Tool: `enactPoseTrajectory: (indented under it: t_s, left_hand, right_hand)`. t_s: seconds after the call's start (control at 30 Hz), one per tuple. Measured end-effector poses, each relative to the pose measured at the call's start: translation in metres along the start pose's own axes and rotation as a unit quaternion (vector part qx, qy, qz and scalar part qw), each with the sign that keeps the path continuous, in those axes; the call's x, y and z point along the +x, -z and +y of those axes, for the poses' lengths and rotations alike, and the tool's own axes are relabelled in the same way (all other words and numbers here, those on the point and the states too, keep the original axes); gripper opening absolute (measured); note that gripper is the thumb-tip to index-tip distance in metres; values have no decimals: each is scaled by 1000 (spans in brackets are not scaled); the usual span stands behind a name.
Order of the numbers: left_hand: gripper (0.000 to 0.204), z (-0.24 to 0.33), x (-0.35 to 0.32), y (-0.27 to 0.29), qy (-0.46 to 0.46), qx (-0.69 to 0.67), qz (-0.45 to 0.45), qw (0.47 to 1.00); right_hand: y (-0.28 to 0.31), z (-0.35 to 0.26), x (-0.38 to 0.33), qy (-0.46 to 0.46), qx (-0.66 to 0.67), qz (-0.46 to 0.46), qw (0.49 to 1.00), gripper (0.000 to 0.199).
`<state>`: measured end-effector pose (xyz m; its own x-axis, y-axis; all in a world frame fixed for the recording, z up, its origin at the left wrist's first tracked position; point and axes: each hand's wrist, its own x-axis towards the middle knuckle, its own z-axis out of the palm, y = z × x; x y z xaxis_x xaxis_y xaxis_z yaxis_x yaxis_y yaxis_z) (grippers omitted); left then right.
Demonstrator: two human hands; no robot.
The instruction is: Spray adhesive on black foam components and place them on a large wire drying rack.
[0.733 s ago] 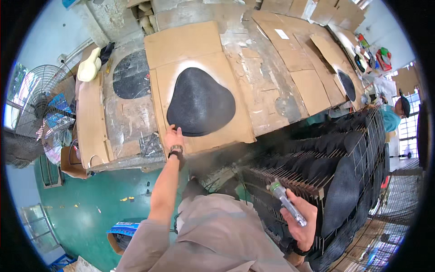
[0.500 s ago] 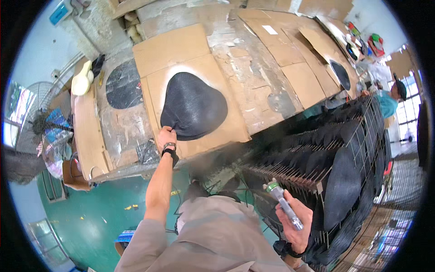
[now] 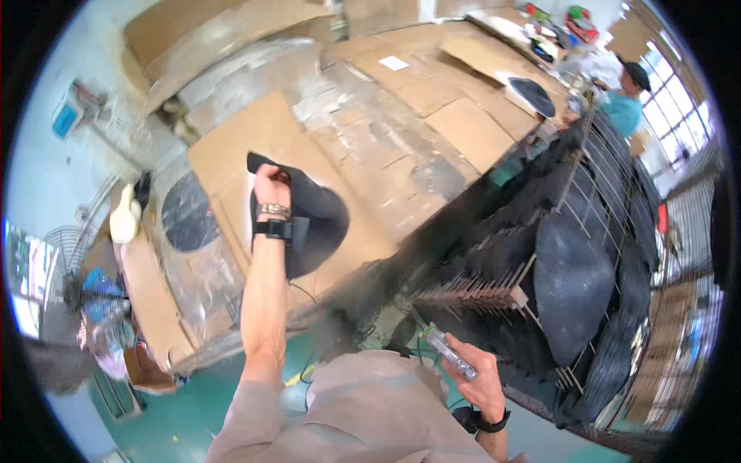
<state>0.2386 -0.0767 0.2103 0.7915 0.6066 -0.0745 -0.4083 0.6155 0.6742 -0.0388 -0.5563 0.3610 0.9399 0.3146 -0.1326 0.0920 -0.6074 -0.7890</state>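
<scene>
My left hand (image 3: 272,187) is closed on the far left part of a black rounded panel (image 3: 320,220), and my wrist covers some of it. The panel looks tilted, its left side raised off a cardboard sheet (image 3: 224,158) on the workbench; how much still touches cannot be made out. A pale sprayed border shows on the cardboard beside it. Low on the right, my right hand (image 3: 480,374) is wrapped round a silver spray gun (image 3: 451,354) with a green ring near its tip. The gun points toward the bench, its trigger hidden by my fingers.
On my right stands a wire rack (image 3: 590,174) with thin rods, hung with several black panels (image 3: 573,289). A round black patch (image 3: 189,212) lies left of the cardboard. A fan (image 3: 65,289) stands far left. A person (image 3: 624,108) is beyond the rack.
My left hand has moved from the panel's near left corner to its far side, and the panel has turned and tilted. My right hand with the spray gun has shifted slightly left. The view has swung right.
</scene>
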Motion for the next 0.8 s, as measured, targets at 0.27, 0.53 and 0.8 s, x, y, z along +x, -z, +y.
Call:
enactPoseTrajectory:
  t_s: [0.27, 0.53, 0.8]
  left_hand:
    - [30, 78, -29, -197, 91, -12, -236, 967]
    - [46, 4, -47, -363, 181, -7, -385, 905]
    - [15, -160, -165, -580, 301, 24, -467, 831]
  right_hand:
    - [-43, 128, -24, -138, -92, 28, 986, 61]
    - [-79, 211, -87, -271, -86, 99, 954, 44]
    - [-102, 242, -111, -407, 26, 85, 909, 42]
